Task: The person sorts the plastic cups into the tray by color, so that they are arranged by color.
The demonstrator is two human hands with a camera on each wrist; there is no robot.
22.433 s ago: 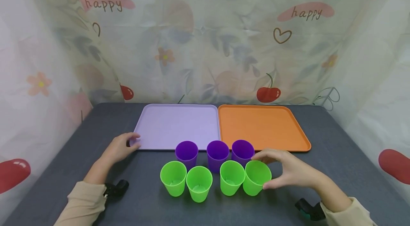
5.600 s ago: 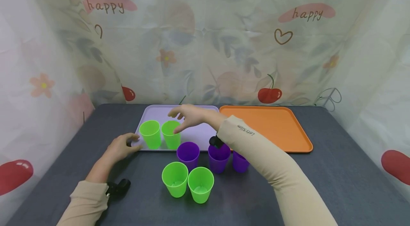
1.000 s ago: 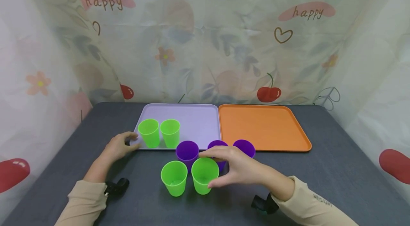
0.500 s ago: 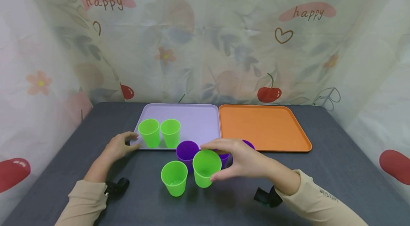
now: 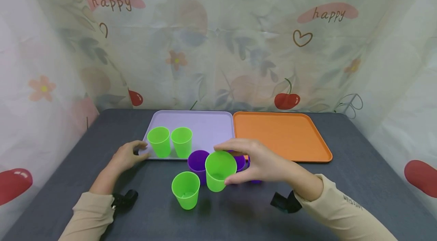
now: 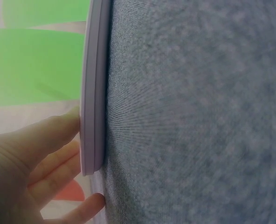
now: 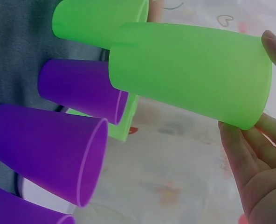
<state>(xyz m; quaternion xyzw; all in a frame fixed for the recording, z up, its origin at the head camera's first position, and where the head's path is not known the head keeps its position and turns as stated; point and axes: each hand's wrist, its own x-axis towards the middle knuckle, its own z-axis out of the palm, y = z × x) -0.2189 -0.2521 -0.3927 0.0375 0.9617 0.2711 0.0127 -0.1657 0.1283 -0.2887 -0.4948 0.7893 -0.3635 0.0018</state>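
Note:
My right hand (image 5: 259,161) holds a green cup (image 5: 220,172) by its rim, thumb near and fingers far, raised off the table. Another green cup (image 5: 186,191) stands on the table to its left. Behind the held cup are three purple cups: the left one (image 5: 198,161) shows best, the others partly hidden by my hand. My left hand (image 5: 126,159) grips the lilac tray (image 5: 211,131) at its front left corner, thumb touching the rim (image 6: 92,93). On that tray stand two upright green cups, one at the left (image 5: 159,142) and one beside it (image 5: 182,142).
An orange tray (image 5: 280,134) lies against the lilac tray's right side. Both rest at the back of the dark grey table (image 5: 143,218). A printed curtain (image 5: 218,43) surrounds the table at the back and sides.
My right hand has lifted the green cup from the front row, raising it toward the purple cups. Earlier, two other green cups went onto the lilac tray. My left hand stays put.

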